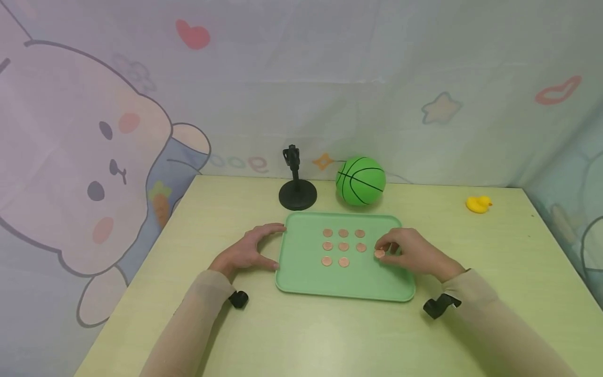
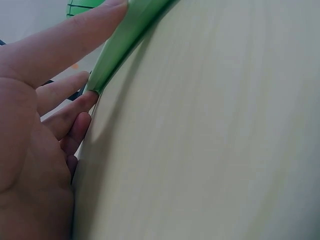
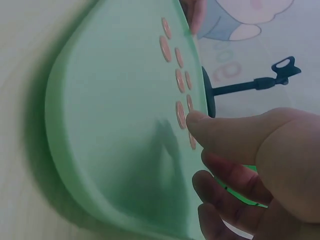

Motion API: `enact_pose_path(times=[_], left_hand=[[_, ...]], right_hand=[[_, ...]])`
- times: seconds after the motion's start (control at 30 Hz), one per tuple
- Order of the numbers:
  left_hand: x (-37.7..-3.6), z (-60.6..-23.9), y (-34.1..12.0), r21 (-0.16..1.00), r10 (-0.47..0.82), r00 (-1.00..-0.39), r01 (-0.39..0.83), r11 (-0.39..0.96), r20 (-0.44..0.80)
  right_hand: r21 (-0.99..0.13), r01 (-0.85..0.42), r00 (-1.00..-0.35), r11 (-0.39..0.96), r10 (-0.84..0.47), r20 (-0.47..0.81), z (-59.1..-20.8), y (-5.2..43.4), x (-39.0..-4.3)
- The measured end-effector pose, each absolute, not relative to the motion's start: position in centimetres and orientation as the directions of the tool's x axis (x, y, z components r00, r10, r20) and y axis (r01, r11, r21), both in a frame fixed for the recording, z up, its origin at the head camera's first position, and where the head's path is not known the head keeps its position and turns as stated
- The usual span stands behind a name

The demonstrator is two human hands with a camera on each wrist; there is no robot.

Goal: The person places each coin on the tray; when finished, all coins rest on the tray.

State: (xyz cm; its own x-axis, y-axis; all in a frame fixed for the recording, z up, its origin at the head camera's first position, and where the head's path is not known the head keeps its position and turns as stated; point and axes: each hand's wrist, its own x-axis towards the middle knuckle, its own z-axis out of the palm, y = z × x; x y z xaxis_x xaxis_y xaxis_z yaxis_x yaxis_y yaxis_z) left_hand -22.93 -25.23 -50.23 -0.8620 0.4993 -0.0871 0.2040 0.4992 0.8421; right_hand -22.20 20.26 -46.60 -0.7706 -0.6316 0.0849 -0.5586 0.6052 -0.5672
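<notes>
Coin [image 1: 379, 254] pinched by right hand [image 1: 414, 252] could skid off-grid on slick tray [image 1: 301, 272]; open left hand [image 1: 247, 250] only braces rim.

Ball [image 2: 82, 5] cut off (top edge); coin [image 1: 379, 254] partly under fingers [image 1: 387, 245].

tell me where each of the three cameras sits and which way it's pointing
Head: sits above the near table edge, looking forward and down at the green tray of coins, the green ball and black stand; both forearms, the left hand and right hand show.
Left wrist: low by the table, looking along the tray's edge; the palm and fingers fill the left.
Right wrist: looks across the tray toward the stand; thumb and fingers show.
Shared: all three views show the tray.
</notes>
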Motion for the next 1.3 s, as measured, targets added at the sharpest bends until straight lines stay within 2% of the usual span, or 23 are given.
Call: enact_pose_path(times=[0.33, 0.93, 1.3], left_hand=[[-22.9, -50.2, -25.2, 0.846, 0.495, -0.864, 0.195, 0.496, -0.091], [-23.1, -50.3, -25.3, 0.828, 0.508, -0.858, 0.228, 0.512, -0.077], [-23.2, -50.3, -25.4, 0.827, 0.517, -0.854, 0.249, 0.503, -0.058]], right_hand=[[-0.515, -0.565, -0.774, 0.645, -0.63, 0.061, -47.1, 18.3, -21.8], [-0.552, -0.537, -0.781, 0.638, -0.623, 0.04, -47.2, 17.3, -21.4], [-0.534, -0.531, -0.795, 0.658, -0.604, 0.046, -47.4, 16.8, -21.2]])
